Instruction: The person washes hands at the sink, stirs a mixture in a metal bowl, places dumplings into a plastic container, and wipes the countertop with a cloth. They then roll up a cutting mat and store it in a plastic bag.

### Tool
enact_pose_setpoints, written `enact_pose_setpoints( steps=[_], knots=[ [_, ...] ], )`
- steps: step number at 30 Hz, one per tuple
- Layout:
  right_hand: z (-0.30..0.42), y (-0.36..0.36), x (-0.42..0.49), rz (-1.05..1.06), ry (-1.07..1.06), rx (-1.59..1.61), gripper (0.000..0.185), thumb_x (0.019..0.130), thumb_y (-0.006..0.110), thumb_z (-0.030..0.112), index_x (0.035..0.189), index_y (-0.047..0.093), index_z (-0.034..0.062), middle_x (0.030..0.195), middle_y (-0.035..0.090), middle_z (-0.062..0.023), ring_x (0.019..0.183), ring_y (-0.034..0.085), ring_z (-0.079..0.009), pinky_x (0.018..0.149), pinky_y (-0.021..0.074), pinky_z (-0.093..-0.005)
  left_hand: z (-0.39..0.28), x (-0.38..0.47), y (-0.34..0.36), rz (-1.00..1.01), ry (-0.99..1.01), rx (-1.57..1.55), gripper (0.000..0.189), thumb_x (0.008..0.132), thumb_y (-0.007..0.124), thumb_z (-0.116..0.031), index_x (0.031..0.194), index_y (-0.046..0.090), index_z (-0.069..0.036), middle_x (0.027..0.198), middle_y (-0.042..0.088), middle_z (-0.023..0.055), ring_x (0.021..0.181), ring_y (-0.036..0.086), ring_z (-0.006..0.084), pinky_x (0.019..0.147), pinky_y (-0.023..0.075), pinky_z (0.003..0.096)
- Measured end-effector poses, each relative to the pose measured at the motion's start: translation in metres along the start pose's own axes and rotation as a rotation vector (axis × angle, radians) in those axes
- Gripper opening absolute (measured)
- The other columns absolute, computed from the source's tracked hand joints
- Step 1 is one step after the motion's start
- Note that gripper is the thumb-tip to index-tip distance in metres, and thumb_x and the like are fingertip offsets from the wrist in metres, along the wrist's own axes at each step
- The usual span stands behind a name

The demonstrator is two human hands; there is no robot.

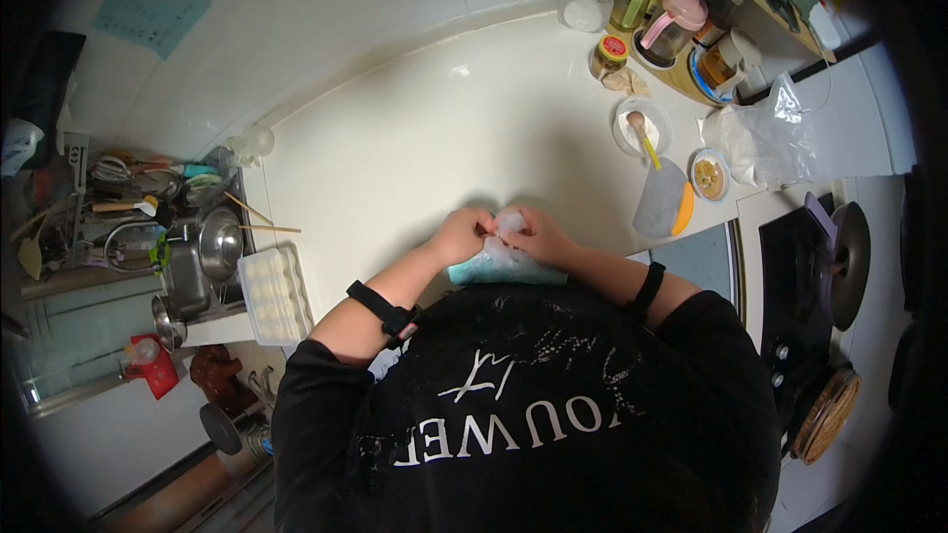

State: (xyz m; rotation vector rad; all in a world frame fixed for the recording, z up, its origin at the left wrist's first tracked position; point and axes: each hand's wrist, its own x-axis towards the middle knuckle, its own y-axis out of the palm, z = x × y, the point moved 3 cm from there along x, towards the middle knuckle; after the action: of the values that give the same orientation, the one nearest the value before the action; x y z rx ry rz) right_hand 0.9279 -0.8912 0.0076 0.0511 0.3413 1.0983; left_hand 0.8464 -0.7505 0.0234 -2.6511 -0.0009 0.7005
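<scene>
A translucent plastic bag (507,255) is at the near edge of the counter, close against my shirt. Turquoise colour shows along its lower part, and I cannot tell what is inside. My left hand (466,235) pinches the gathered neck of the bag from one side. From the other side, my right hand (544,237) grips the same bunched plastic, with a crumpled end puffing up between finger and thumb. The fingertips of both hands nearly meet there.
On the right are a bowl of white powder (661,129) with a brush, a dough scraper (658,200), a small bowl (711,181) and a jar (611,53). At left, a lidded container of pale round pieces (275,295) adjoins the sink (185,281). A frying pan (850,266) lies far right.
</scene>
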Motion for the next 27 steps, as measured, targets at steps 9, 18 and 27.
enact_pose_setpoints(
  steps=[9,18,27],
  knots=[
    [0.018,-0.015,-0.022,0.27,-0.05,-0.209,0.023,0.09,0.044,0.02,0.078,0.056,0.0051,0.083,0.054,-0.0052,0.082,0.049,-0.016,0.08,0.0368,-0.0277,-0.006,-0.008,-0.011,-0.116,-0.028,0.341,0.006,0.07,0.066,-0.006,0.074,0.062,-0.004,0.072,0.062,0.0105,0.071,0.06,0.0221,0.066,0.0477,0.033],
    [0.034,-0.023,-0.018,0.067,0.317,0.203,0.022,0.088,0.047,0.021,0.084,0.061,0.0039,0.085,0.058,-0.0014,0.084,0.049,-0.0124,0.078,0.0382,-0.0253,-0.048,-0.029,-0.002,-0.031,0.438,0.721,0.091,0.063,0.077,-0.027,0.135,0.025,-0.008,0.134,0.034,0.0159,0.122,0.033,0.0349,0.099,0.0294,0.0444],
    [-0.006,-0.089,-0.011,-0.2,0.217,-0.05,0.062,0.088,0.049,0.044,0.134,0.028,0.0074,0.13,0.038,-0.0099,0.116,0.04,-0.021,0.095,0.0343,-0.0337,0.01,0.01,-0.002,0.083,-0.024,0.319,0.071,0.065,0.076,-0.029,0.124,0.044,-0.003,0.102,0.06,0.0179,0.099,0.056,0.0304,0.089,0.0407,0.0373]
  ],
)
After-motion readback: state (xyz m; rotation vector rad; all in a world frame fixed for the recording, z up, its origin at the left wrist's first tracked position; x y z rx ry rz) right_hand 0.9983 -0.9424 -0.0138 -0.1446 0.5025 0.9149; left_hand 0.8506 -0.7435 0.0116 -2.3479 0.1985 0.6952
